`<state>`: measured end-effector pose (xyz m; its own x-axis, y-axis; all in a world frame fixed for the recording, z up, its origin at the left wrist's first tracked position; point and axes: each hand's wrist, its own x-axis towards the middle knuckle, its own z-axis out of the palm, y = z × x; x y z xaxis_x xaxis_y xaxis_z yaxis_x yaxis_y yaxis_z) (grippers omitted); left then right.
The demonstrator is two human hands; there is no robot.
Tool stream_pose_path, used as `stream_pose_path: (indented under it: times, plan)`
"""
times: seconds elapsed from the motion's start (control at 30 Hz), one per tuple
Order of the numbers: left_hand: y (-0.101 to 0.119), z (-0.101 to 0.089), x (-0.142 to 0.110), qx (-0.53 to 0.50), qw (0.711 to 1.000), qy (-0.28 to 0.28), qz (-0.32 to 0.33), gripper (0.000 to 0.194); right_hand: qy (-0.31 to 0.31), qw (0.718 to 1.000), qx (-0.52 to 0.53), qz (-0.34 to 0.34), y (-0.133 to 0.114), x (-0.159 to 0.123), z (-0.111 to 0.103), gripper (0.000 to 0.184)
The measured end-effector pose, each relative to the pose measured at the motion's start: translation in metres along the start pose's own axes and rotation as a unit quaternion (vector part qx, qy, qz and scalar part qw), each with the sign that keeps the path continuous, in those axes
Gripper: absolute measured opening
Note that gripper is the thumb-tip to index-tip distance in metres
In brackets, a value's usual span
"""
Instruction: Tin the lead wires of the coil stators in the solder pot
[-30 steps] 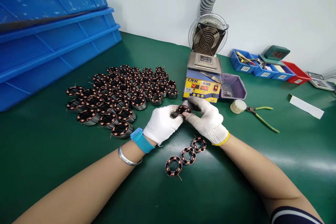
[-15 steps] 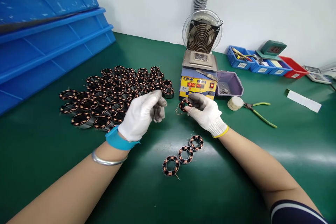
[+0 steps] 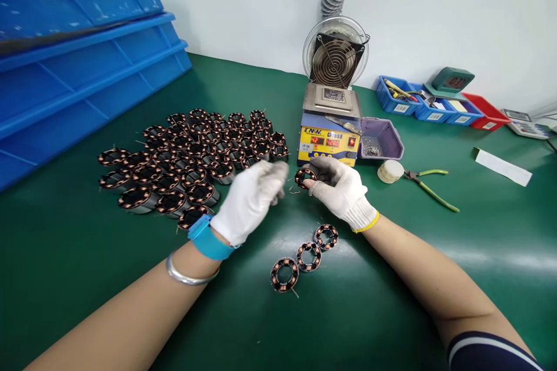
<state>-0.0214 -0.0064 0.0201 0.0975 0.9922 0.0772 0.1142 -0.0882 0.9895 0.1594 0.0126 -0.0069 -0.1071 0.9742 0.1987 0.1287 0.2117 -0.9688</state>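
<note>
My right hand [image 3: 342,191], in a white glove with a yellow cuff, grips a motor stator [image 3: 305,177] with copper windings; loose wire ends stick out at its left. Just left of that stator is my left hand [image 3: 250,200], gloved, with a blue wrist strap. Its fingers are curled together near the wire ends, and whatever may be between the fingertips is hidden. Below the hands, three stators [image 3: 308,257] lie in a slanted row on the green table [image 3: 369,313]. Left of my left hand stands a large group of stators [image 3: 191,153].
Beyond my right hand stands a solder pot [image 3: 329,139] with a fan [image 3: 335,61] behind it. To its right are a purple tray [image 3: 383,138], a round pale block [image 3: 390,171] and green-handled cutters [image 3: 430,188]. Blue crates [image 3: 87,69] are stacked at left; small bins [image 3: 395,95] line the wall.
My left hand has moved right and slightly toward me, closer to the held stator, uncovering more of the grouped stators. My right hand keeps its stator, shifted slightly. The solder pot's display reads differently.
</note>
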Motion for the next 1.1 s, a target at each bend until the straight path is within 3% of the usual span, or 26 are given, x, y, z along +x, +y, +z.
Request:
stream_pose_path:
  times: [0.07, 0.13, 0.27, 0.37, 0.43, 0.53, 0.6, 0.7, 0.8, 0.87, 0.97, 1.1]
  plan:
    - [0.001, 0.006, -0.004, 0.024, 0.994, -0.094, -0.039, 0.028, 0.002, 1.000, -0.025, -0.009, 0.001, 0.000, -0.001, 0.042]
    - [0.005, 0.009, -0.009, 0.018, 0.991, -0.119, -0.057, 0.026, 0.007, 0.998, -0.059, -0.014, 0.003, 0.000, -0.002, 0.041]
    - [0.010, 0.002, -0.015, -0.089, 0.994, -0.056, 0.000, 0.020, 0.020, 0.999, -0.051, -0.004, 0.002, 0.001, -0.005, 0.042]
    - [-0.001, -0.003, -0.010, -0.146, 0.989, 0.010, 0.025, 0.027, 0.035, 0.998, -0.054, -0.001, -0.004, 0.004, -0.011, 0.045]
    - [-0.012, 0.001, -0.006, -0.123, 0.992, 0.008, 0.014, 0.031, 0.054, 0.995, -0.079, -0.020, -0.011, 0.010, -0.020, 0.048]
    - [-0.024, 0.014, 0.000, -0.057, 0.997, -0.052, -0.022, 0.035, 0.086, 0.977, -0.175, -0.081, -0.029, 0.034, -0.043, 0.047]
    - [-0.027, 0.022, 0.004, -0.029, 0.996, -0.079, -0.036, 0.035, 0.102, 0.943, -0.293, -0.122, -0.047, 0.061, -0.062, 0.045]
    - [-0.030, 0.028, 0.007, -0.006, 0.995, -0.091, -0.034, 0.034, 0.126, 0.848, -0.499, -0.124, -0.077, 0.109, -0.082, 0.047]
    - [-0.036, 0.027, 0.009, 0.000, 0.994, -0.107, -0.021, 0.032, 0.108, 0.750, -0.646, -0.094, -0.099, 0.149, -0.086, 0.048]
    - [-0.042, 0.025, 0.009, -0.002, 0.993, -0.116, -0.015, 0.031, 0.076, 0.702, -0.703, -0.084, -0.105, 0.167, -0.081, 0.046]
    - [-0.048, 0.025, 0.010, -0.006, 0.992, -0.124, -0.012, 0.031, 0.039, 0.653, -0.752, -0.080, -0.103, 0.179, -0.070, 0.043]
    - [-0.048, 0.025, 0.010, 0.006, 0.992, -0.126, -0.004, 0.030, 0.006, 0.628, -0.773, -0.092, -0.093, 0.181, -0.060, 0.038]
